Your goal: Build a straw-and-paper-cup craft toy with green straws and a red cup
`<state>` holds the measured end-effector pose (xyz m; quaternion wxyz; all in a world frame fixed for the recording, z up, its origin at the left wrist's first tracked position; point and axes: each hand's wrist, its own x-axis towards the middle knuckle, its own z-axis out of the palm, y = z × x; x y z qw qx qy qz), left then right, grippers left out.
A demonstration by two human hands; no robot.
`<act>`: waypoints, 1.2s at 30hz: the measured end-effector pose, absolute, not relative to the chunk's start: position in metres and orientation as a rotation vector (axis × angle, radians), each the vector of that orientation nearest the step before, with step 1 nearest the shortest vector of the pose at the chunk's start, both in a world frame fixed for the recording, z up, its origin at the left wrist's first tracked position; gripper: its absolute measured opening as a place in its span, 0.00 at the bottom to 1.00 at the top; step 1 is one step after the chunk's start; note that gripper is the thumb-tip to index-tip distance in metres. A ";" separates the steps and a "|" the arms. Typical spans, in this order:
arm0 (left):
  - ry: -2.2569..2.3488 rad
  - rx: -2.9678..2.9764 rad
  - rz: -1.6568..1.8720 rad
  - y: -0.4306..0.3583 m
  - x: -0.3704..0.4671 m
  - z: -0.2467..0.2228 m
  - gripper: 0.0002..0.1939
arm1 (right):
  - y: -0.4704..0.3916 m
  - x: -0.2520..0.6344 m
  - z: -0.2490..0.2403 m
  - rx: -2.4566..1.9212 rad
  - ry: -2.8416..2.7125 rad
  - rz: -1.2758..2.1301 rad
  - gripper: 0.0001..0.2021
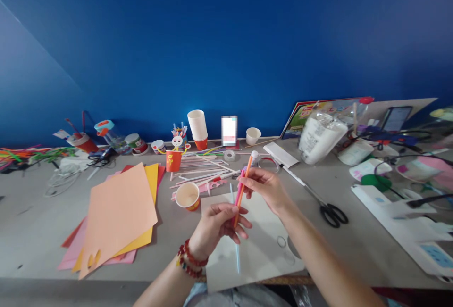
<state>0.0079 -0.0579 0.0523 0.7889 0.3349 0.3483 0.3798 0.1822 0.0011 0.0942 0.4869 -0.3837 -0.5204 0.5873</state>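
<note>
My left hand (220,221) pinches the lower end of an orange straw (240,197) and a pink straw (238,195) between thumb and fingers; its other fingers are partly spread. Higher up, my right hand (266,187) is closed on the same two straws, which lie side by side and tilt slightly right. Beneath both hands is a large white sheet (260,255). On it rests a light blue straw (237,256), partly hidden by my left hand. A paper cup (187,196) stands just left of my hands.
Coloured paper sheets (122,212) are stacked at left. Many pale straws (201,165) lie behind my hands beside a rabbit-decorated orange cup (173,161). Black-handled scissors (333,214) and a white power strip (396,231) are at right. A blue wall (226,38) rises behind.
</note>
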 end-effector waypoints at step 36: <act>0.812 0.823 0.912 -0.060 0.011 0.042 0.20 | 0.012 0.185 0.093 -0.905 -1.301 1.561 0.09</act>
